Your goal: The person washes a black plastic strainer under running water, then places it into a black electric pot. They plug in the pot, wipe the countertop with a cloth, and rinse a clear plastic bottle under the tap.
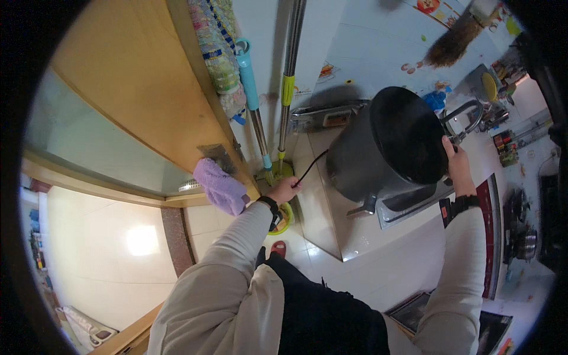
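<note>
A large dark grey appliance with a round black top stands on the tiled counter, partly over the sink's edge. From its left side a black power cord runs to my left hand, whose fingers are closed on it. My right hand rests against the right rim of the black top, thumb up; whether it grips there is hard to tell, as its fingers are hidden. Just behind that hand is the metal faucet. The steel sink shows below the appliance.
To the left, a wooden door has a purple cloth on its handle. Mop handles lean at the wall. A green-rimmed bin stands on the floor beside the counter's corner. A stove area lies at the far right.
</note>
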The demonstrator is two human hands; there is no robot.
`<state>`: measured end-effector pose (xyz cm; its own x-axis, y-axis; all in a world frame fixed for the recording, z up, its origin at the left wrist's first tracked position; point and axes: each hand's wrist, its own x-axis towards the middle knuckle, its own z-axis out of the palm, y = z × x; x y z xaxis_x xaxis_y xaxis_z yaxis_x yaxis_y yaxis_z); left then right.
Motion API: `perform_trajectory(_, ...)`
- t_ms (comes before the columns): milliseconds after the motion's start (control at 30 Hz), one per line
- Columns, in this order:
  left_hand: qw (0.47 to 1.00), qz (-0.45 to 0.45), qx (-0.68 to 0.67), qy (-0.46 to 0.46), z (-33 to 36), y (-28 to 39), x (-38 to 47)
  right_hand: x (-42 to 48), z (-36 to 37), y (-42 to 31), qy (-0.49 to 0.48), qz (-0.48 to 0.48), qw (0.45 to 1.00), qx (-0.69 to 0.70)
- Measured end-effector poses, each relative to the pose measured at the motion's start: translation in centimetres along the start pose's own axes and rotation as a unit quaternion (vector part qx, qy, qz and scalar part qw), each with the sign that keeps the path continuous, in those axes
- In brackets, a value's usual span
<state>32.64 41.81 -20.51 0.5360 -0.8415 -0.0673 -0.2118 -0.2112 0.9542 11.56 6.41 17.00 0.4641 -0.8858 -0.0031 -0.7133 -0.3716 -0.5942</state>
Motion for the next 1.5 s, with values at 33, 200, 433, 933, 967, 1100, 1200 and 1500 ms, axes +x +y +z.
perform_trajectory(33,0.999,-0.042,-0.014,-0.016,0.0,0.5,-1.3,0.4,0.0,0.3,-0.001,-0.026,1.0,0.001)
perform_trajectory(200,1.0,-0.022,-0.006,0.009,-0.8,3.3,-5.5,0.5,0.1,1.3,0.072,-0.108,0.991,-0.024)
perform_trajectory(433,0.988,-0.035,0.146,-0.03,-4.3,9.8,-3.9,-7.2,0.7,0.1,0.059,-0.077,0.972,0.212)
perform_trajectory(933,0.96,-0.128,-0.25,-0.007,-2.2,14.8,-7.8,-24.9,19.3,2.7,-0.283,0.301,0.707,0.574)
perform_trajectory(967,0.953,-0.137,-0.269,0.004,-2.0,14.1,-8.0,-24.9,20.7,2.8,-0.282,0.313,0.704,0.571)
perform_trajectory(1100,0.944,-0.129,-0.299,-0.052,-2.2,12.8,-8.0,-22.1,26.6,1.5,-0.256,0.284,0.719,0.58)
perform_trajectory(1200,0.946,-0.098,-0.302,-0.06,-2.1,12.6,-8.4,-17.9,31.4,0.6,-0.253,0.321,0.667,0.623)
perform_trajectory(1500,0.969,-0.092,-0.205,-0.098,-3.5,9.9,-8.7,-10.2,40.7,1.6,-0.233,0.042,0.794,0.559)
